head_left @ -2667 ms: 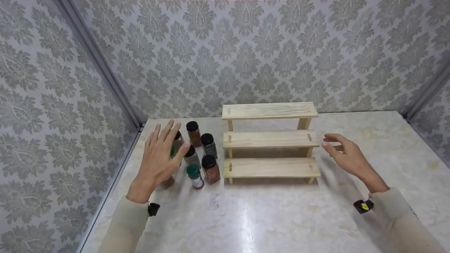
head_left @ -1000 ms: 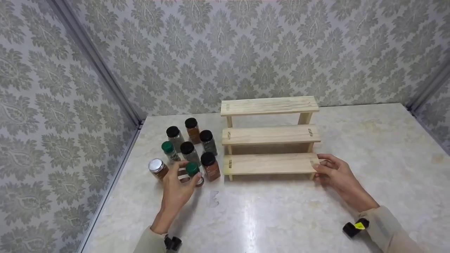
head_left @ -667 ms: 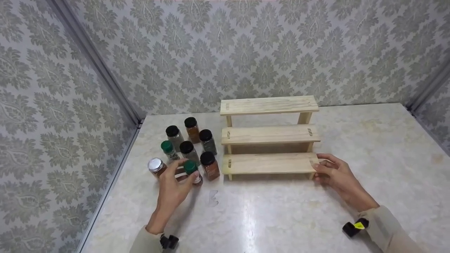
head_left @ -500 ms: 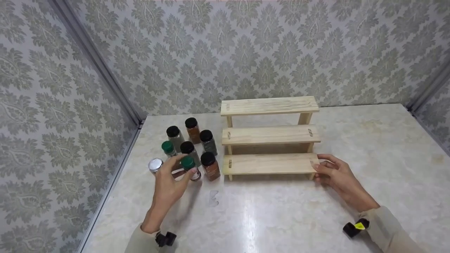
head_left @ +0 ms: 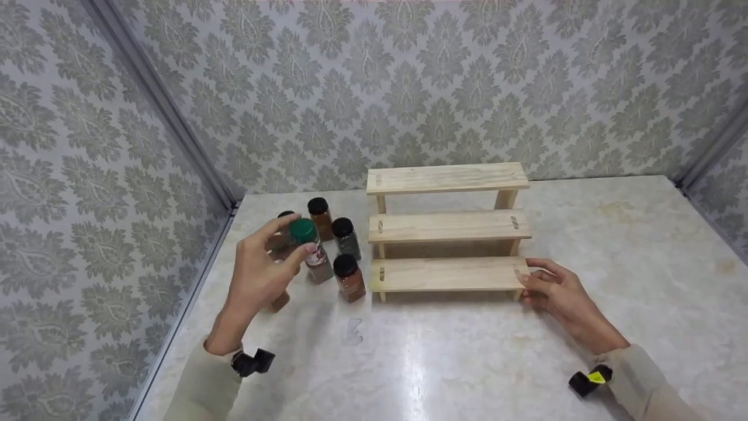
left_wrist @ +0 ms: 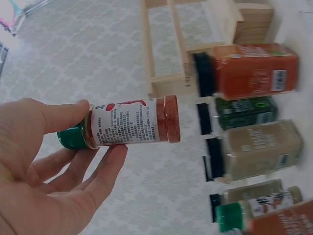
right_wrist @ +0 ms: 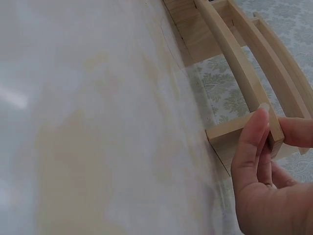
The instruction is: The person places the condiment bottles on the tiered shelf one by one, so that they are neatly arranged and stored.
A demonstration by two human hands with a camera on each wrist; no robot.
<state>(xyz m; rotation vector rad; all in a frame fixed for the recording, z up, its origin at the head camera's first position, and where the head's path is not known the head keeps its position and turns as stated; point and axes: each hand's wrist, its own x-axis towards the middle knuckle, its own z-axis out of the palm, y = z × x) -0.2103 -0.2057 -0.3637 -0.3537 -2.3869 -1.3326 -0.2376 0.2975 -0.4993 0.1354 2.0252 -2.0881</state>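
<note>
Now the left hand (head_left: pixel 257 278) holds a green-capped jar (head_left: pixel 310 248) off the table (head_left: pixel 467 362), above the cluster of other jars. In the left wrist view its fingers (left_wrist: pixel 98 178) and thumb curl round the jar's capped end (left_wrist: pixel 127 122); the jar has a white label with red marks and reddish powder inside, and its base points away from the palm toward the rack. The left hand (left_wrist: pixel 44 171) fills the lower left of that view.

Below and beside the lifted jar stand a brown jar with a black cap (head_left: pixel 349 279), a dark jar (head_left: pixel 346 237) behind it, and an orange-brown jar (head_left: pixel 319 216) nearest the wall. Another black cap shows just behind the fingers, and part of a brown jar (head_left: pixel 279 302) shows under the hand. In the left wrist view four jars appear side by side, among them a red one (left_wrist: pixel 252 71) and a pale one (left_wrist: pixel 257 149), plus a green-capped one (left_wrist: pixel 249 210) at the bottom.

The right hand (head_left: pixel 558 298) grips the right end of the lowest step of a three-step wooden rack (head_left: pixel 447 228). In the right wrist view the thumb (right_wrist: pixel 252 142) and a finger pinch the end of that step (right_wrist: pixel 244 88), so the fingers are narrow on the wood.
</note>
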